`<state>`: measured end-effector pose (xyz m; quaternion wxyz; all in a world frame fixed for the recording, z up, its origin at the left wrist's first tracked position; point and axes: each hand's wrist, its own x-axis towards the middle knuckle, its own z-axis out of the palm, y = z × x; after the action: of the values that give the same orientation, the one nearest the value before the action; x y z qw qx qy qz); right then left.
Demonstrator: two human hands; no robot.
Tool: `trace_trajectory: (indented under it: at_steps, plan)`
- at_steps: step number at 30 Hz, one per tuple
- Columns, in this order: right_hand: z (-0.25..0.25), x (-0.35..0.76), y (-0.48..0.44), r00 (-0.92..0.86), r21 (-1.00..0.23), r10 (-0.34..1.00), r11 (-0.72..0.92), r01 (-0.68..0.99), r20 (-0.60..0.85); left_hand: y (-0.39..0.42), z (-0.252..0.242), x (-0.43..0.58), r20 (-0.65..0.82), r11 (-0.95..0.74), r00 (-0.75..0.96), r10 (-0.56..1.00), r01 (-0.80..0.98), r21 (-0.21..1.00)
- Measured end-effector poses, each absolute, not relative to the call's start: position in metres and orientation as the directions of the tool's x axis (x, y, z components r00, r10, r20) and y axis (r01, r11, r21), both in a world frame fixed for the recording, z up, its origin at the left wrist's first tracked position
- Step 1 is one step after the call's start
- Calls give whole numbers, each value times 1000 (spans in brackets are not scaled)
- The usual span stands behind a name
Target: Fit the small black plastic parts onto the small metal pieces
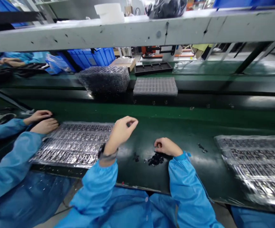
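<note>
My left hand [123, 131], with a dark band at its wrist, hovers over the green work surface beside the right end of a clear tray [73, 144] filled with small metallic parts. Its thumb and fingertips are pinched together; anything between them is too small to make out. My right hand [167, 147] is low at the upper right edge of a pile of small black parts [155, 159], fingers curled together. Whatever its fingertips hold is hidden. A few more black pieces [136, 157] lie left of the pile.
Another person's hands [44, 125] rest at the left tray's far end. A second filled tray [258, 164] lies at right, with loose black pieces [202, 147] before it. Behind stand stacked clear trays [105, 79] and a lower stack [155, 86]. A shelf beam [137, 33] crosses above.
</note>
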<state>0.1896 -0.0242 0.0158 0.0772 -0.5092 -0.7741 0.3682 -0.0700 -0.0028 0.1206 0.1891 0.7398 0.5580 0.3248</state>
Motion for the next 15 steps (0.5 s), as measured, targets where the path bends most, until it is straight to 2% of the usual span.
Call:
trace_trajectory:
  at_steps: [2,4,6,15]
  plan:
    - [21,191,-27,-469,-592,828,220,775,-306,51,104,-40,217,-225,109,970,741,633]
    - [23,192,-29,-457,-555,822,217,803,-341,99,84,-12,57,-60,32,998,797,601]
    - [24,192,-29,-437,-539,821,195,819,-367,136,67,10,2,-11,12,1000,812,584]
    - [19,194,-26,-402,-629,855,120,768,-328,223,45,38,40,92,-145,989,791,604]
